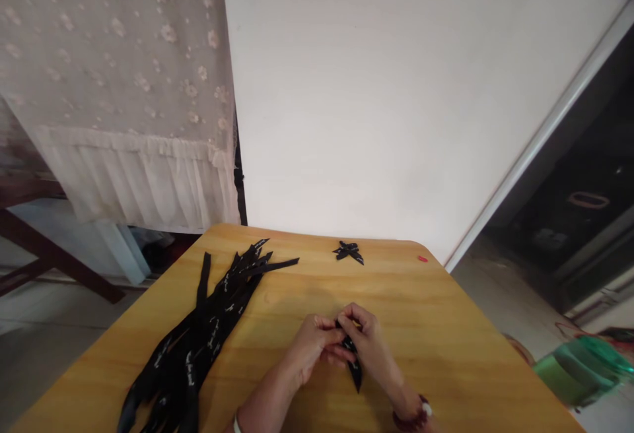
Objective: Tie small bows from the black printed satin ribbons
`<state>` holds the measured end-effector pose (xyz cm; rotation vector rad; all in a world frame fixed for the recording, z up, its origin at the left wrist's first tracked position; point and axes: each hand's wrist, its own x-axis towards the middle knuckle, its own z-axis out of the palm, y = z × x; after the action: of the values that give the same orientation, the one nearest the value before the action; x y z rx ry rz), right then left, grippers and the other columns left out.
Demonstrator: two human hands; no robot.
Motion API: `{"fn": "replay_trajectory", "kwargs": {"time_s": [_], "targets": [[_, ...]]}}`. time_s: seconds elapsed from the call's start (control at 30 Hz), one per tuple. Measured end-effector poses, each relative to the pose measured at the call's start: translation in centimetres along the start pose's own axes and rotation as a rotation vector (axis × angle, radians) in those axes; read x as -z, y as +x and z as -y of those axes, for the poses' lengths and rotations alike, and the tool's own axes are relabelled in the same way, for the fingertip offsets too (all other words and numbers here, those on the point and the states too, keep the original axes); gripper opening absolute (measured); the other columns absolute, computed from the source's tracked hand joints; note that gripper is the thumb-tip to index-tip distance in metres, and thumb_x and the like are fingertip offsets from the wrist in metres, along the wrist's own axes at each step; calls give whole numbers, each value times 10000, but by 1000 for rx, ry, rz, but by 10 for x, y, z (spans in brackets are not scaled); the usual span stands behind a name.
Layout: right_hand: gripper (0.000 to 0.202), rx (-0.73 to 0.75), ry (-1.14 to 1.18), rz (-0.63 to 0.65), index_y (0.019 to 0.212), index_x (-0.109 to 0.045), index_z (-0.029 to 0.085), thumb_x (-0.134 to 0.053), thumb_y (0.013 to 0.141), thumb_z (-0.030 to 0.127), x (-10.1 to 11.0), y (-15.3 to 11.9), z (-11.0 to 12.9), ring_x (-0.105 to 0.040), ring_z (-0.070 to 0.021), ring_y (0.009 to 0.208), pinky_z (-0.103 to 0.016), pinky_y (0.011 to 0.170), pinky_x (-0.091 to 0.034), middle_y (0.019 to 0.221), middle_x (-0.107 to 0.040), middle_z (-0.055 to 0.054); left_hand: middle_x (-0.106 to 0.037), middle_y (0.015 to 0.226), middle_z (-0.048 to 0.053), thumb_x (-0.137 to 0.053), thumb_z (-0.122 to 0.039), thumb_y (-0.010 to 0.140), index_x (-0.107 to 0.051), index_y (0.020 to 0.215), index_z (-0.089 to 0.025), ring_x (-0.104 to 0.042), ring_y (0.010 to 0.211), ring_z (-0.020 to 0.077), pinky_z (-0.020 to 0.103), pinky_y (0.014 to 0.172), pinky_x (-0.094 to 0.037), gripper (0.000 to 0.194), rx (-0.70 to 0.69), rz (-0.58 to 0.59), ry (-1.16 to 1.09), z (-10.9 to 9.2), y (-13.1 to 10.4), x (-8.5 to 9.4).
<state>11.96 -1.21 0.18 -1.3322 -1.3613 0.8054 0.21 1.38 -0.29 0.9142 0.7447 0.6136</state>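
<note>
Both hands meet over the front middle of the wooden table. Between their fingertips is a black ribbon (pixel 355 372) with white lettering, one pointed end hanging down toward me. My left hand (pixel 317 342) pinches it from the left, its fingers closed. My right hand (pixel 366 340) holds it from above and the right, thumb and fingers pressed together. Part of the ribbon is hidden by the fingers. A long pile of black printed ribbons (pixel 212 327) lies at the left. Farther back on the table rests a tied black bow (pixel 349 251).
The wooden table (pixel 421 321) has a small red object (pixel 422 259) near its back right corner. A white panel (pixel 356 90) stands behind it. A lace curtain (pixel 133 90) hangs at the left, and a green translucent container (pixel 579 370) is at the lower right.
</note>
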Motion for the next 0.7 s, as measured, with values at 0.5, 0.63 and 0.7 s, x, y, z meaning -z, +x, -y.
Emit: {"fn": "replay_trajectory", "kwargs": {"time_s": [0.5, 0.63, 0.7], "targets": [[378, -80, -81, -9, 653, -562, 152, -392, 773, 467, 3, -1, 4, -406, -92, 407, -201, 395, -298, 468, -476, 30, -547, 507, -38, -644, -352, 539, -447, 636, -154, -506, 299, 98, 154, 243, -287, 295, -169, -313, -99, -5, 3, 1], [267, -65, -16, 34, 615, -544, 155, -554, 667, 417, -2, 0, 5, -455, -99, 464, -195, 415, -331, 563, -536, 10, -408, 332, -80, -645, -366, 534, -433, 558, -158, -444, 251, 84, 142, 229, -232, 299, -170, -324, -42, -4, 4, 0], [243, -95, 12, 6, 593, -531, 161, -565, 653, 393, -1, 2, 4, -433, -93, 441, -195, 404, -321, 526, -512, 22, -407, 328, -79, -636, -390, 542, -449, 566, -155, -425, 234, 81, 145, 223, -216, 301, -141, -310, -35, -4, 3, 0]]}}
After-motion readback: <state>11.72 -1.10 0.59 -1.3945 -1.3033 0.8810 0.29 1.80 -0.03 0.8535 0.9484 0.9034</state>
